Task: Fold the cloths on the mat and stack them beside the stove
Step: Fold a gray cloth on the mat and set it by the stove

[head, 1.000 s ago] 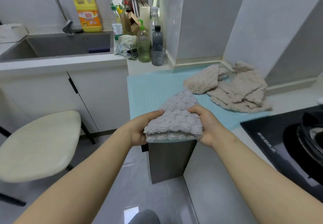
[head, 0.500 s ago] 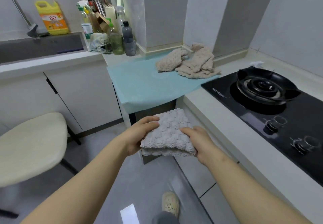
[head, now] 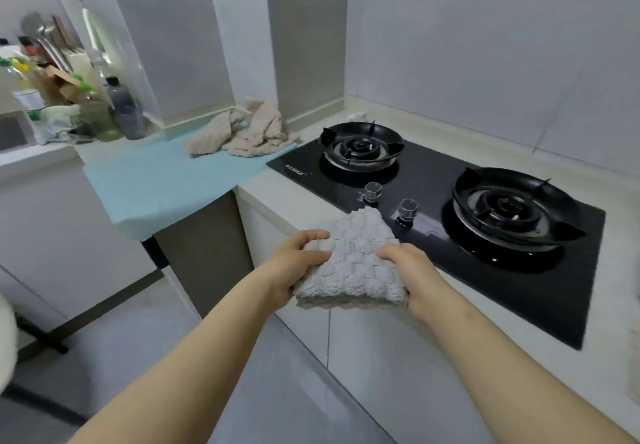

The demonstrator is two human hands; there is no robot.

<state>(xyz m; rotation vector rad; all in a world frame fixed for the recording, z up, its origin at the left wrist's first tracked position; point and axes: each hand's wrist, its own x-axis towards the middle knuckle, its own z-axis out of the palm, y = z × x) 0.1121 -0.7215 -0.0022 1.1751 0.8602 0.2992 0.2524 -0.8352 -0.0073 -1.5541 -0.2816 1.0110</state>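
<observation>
Both the left hand (head: 294,263) and right hand (head: 412,270) grip one folded grey cloth (head: 349,263) at centre frame before the stove (head: 450,208), unplaced, while crumpled beige cloths (head: 242,131) wait unfolded on the mat (head: 166,180), upper left.

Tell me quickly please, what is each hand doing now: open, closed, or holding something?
Left hand: closed, gripping the left side of the folded grey cloth.
Right hand: closed, gripping the right side of the same cloth.
</observation>
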